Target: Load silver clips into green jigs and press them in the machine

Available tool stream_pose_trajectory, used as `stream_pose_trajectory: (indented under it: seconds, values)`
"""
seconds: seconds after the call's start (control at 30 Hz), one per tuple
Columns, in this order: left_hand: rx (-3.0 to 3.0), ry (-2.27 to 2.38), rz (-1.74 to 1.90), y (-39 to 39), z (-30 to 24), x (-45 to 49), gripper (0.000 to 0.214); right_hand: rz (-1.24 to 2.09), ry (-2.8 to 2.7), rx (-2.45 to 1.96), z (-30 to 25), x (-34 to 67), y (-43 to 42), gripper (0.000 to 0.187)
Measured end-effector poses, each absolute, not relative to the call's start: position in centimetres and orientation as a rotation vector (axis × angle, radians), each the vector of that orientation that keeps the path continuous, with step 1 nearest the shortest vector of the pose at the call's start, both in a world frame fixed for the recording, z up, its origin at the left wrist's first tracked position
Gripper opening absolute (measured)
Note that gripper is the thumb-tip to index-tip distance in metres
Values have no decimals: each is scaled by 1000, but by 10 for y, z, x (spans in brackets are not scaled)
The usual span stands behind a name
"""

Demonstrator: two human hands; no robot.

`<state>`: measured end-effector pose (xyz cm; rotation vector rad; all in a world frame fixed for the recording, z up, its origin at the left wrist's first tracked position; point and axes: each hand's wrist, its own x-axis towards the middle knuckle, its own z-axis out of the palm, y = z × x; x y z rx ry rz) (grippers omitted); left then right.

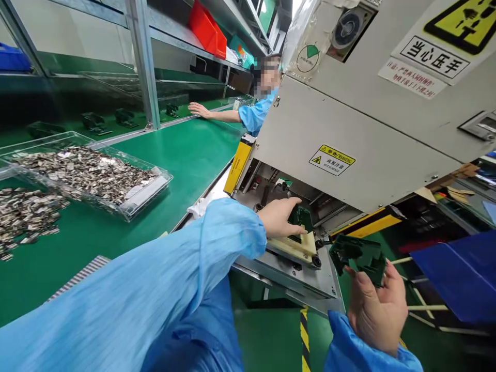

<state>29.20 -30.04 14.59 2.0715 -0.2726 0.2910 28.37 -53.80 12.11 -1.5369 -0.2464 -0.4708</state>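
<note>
My left hand (281,218) reaches to the machine's opening, thumb and forefinger closed on the near side of a dark green plastic part (305,218). That part sits at a cream-coloured fixture (294,247) on the metal base plate; its lower side is hidden. Off the plate's right edge, my right hand (377,305) holds up a second dark green moulded part (358,256), with cut-outs along its edge. The thumb is in front of it and the fingers are behind.
The grey press housing (310,134) hangs over the fixture, bearing hot-surface and hand-crush warnings. Left, on the green bench (186,150), stand a clear tray (149,199) of small metal pieces and a loose pile (27,214). A co-worker's arm (225,116) rests behind. A blue bin (457,274) is right.
</note>
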Motion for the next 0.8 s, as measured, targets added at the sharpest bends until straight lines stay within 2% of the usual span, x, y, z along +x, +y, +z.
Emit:
stream_pose_trajectory:
  seconds: [0.13,0.27,0.4,0.5,0.6,0.7,0.8]
  values:
    - [1802,-186,349,-273,154,268,75,-325,-501,-1682,133,315,-520,70]
    - [1804,-93,259,-219,156,202,57,-134,-755,-1962,141,345,-496,66]
    - [1885,64,103,-179,133,140,52,6,-874,-2079,138,353,-483,61]
    - [1863,132,22,-172,105,118,52,-65,-887,-2099,127,347,-490,67]
    - [1846,124,-30,-177,80,116,57,-357,-655,-2175,103,337,-524,70]
    - [1891,52,-45,-178,66,126,62,-606,-46,-2251,71,321,-581,69]
    - [1888,-52,-10,-173,63,134,62,-370,104,-2331,47,302,-618,60]
